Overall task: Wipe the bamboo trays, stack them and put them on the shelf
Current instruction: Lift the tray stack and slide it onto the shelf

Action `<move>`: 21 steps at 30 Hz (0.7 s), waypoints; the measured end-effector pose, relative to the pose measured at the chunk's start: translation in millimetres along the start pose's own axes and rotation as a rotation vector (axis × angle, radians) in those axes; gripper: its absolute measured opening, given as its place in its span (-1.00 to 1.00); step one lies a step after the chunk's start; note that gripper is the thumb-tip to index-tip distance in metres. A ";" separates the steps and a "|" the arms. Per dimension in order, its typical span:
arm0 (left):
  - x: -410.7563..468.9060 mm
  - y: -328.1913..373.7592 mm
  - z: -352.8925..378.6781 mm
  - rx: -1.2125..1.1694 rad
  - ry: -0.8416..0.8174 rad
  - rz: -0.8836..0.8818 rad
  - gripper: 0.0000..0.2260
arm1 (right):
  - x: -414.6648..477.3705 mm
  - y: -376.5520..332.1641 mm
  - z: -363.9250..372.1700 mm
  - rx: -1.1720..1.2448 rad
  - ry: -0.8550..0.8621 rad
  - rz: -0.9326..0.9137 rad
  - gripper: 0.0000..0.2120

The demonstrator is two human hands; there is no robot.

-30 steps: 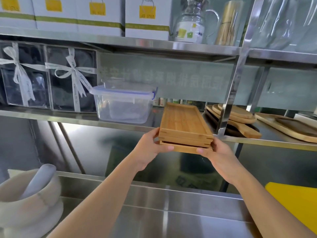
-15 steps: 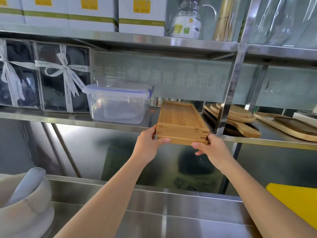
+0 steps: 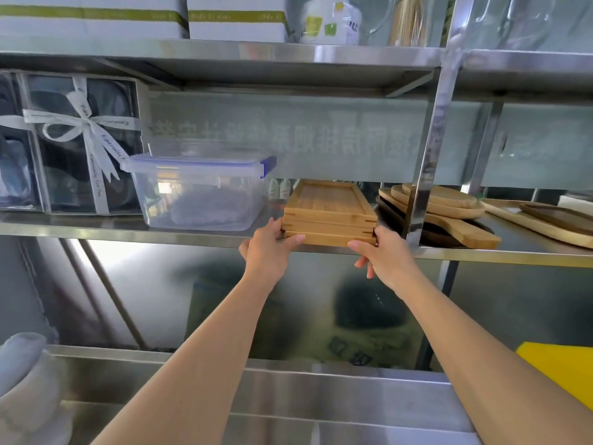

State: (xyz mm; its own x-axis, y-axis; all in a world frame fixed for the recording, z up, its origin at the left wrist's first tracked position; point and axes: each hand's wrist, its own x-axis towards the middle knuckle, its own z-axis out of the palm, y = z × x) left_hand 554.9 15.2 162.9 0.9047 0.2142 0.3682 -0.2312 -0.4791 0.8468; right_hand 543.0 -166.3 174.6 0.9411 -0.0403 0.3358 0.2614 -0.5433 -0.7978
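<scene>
A stack of rectangular bamboo trays (image 3: pixel 327 210) rests lengthwise on the middle steel shelf (image 3: pixel 96 228), its near end at the shelf's front edge. My left hand (image 3: pixel 269 248) grips the stack's near left corner, thumb along the front of the bottom tray. My right hand (image 3: pixel 382 255) holds the near right corner, fingers curled below the shelf edge. The stack sits between a clear plastic box and a steel upright.
A lidded clear plastic box (image 3: pixel 199 191) stands just left of the trays. A steel post (image 3: pixel 426 175) rises right of them, with wooden boards (image 3: pixel 442 210) behind it. Ribboned gift boxes (image 3: pixel 73 146) fill the left. A mortar (image 3: pixel 25 387) and a yellow board (image 3: pixel 564 374) lie on the counter below.
Both hands have pushed the tray stack forward onto the middle shelf; a second ago it was held in the air in front of the shelf edge.
</scene>
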 end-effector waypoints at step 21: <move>18.2 -9.9 24.2 -0.184 0.110 -0.070 -0.60 | 12.3 6.8 -3.9 0.619 0.113 0.153 -0.70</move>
State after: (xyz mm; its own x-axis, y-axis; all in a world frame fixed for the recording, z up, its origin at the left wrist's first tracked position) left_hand 582.3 3.3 151.9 0.8790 0.3376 0.3369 -0.2396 -0.2981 0.9240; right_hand 555.4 -173.8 175.2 0.9580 -0.1852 0.2188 0.2330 0.0584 -0.9707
